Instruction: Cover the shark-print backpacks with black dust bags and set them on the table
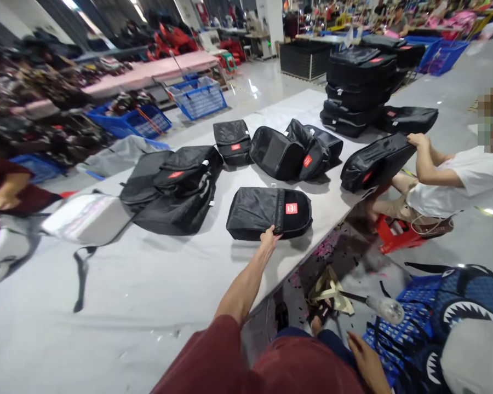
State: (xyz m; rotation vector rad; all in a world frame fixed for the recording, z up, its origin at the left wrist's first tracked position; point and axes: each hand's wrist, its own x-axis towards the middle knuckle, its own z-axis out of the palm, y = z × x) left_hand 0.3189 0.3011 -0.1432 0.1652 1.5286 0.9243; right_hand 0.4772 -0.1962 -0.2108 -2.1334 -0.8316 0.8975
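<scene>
My left hand (269,237) pinches the near edge of a black backpack (254,210) lying flat on the white table. Its thumb is on top and the fingers are partly hidden beneath. A red label (291,208) shows on the backpack's right part. Low in the view, my right hand (367,361) hangs beside my lap near a blue basket (414,298); its fingers look stretched out and nothing shows in them. Farther back on the table are more black backpacks (276,153) and, to the left, a piled group of black backpacks (181,189).
Stacked black bags (359,76) stand at the table's far end. On the right, a person in a white shirt (468,175) holds a black backpack (376,161). A white backpack (88,218) lies at left. Shark-mouth bags (468,290) fill the basket beside me.
</scene>
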